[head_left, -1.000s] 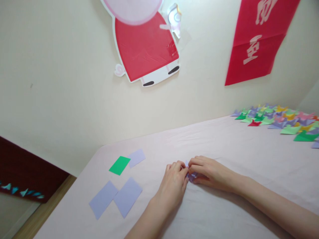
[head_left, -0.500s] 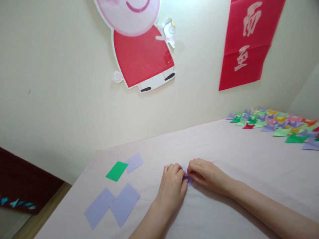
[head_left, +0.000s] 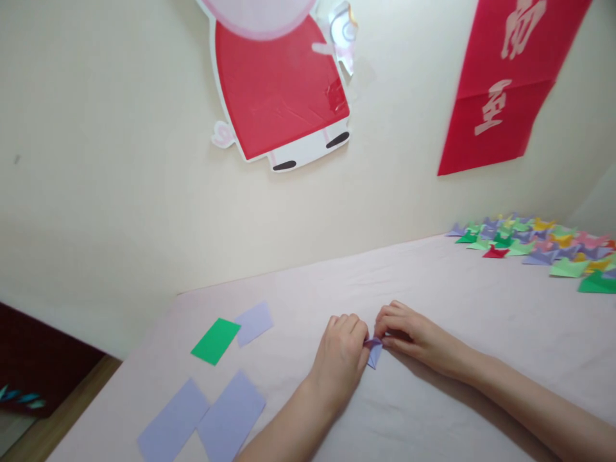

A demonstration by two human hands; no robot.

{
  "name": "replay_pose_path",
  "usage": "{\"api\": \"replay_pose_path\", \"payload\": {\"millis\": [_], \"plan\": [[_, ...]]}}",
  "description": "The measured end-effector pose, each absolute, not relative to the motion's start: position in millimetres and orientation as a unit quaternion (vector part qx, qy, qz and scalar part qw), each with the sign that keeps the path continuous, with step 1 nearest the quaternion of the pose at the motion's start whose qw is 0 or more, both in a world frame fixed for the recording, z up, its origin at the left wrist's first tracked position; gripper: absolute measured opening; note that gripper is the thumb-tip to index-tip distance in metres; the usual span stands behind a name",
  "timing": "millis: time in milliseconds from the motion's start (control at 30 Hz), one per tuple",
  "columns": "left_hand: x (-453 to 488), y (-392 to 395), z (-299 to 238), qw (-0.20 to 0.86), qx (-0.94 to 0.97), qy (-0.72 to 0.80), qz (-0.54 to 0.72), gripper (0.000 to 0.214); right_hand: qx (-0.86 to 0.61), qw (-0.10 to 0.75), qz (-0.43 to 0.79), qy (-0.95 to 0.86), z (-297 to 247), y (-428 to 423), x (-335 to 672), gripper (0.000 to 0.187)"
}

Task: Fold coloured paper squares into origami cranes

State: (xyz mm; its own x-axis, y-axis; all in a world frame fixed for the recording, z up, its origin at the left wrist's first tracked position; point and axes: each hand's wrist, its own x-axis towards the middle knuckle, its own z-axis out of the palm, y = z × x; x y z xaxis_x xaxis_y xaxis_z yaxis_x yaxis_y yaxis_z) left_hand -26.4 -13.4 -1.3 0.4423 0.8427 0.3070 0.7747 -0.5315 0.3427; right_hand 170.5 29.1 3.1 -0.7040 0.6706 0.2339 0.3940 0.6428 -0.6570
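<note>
While my bare hands meet near the middle of the cloth-covered counter (head_left: 433, 410), a small folded lilac paper (head_left: 374, 354) sits between them, its pointed end facing the near side. My left hand (head_left: 341, 353) is curled over the paper's left side, thumb and fingers closed on it. My right hand (head_left: 416, 333) pinches its right edge, fingertips drawn narrow. To the left lie flat sheets: a green sheet (head_left: 216, 341) touching a pale lilac sheet (head_left: 255, 324) just to its right, and, nearer, two larger-looking lilac sheets (head_left: 174, 420) side by side, partly cut off below. At the far right, many folded paper shapes (head_left: 539, 244) in purple, green, yellow, pink and red crowd together. Beyond, the wall (head_left: 120, 192) carries a cartoon cutout (head_left: 283, 90) in red and, farther right, a red banner (head_left: 500, 90) with pale characters.
</note>
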Motion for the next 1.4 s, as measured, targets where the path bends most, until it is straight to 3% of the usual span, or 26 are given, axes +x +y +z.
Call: {"api": "replay_pose_path", "payload": {"millis": [433, 700, 1400], "plan": [[-26.0, 5.4, -5.0, 0.163, 0.785, 0.528, 0.280, 0.014, -0.290, 0.213, 0.364, -0.859, 6.7, 60.2, 166.4, 0.018], [-24.3, 6.8, -4.8, 0.149, 0.786, 0.539, 0.263, 0.012, -0.282, 0.209, 0.403, -0.845, 7.2, 63.4, 169.6, 0.020], [-27.1, 9.7, -2.8, 0.147, 0.779, 0.544, 0.276, 0.020, -0.378, 0.240, 0.281, -0.849, -2.1, 50.1, 151.2, 0.015]]}}
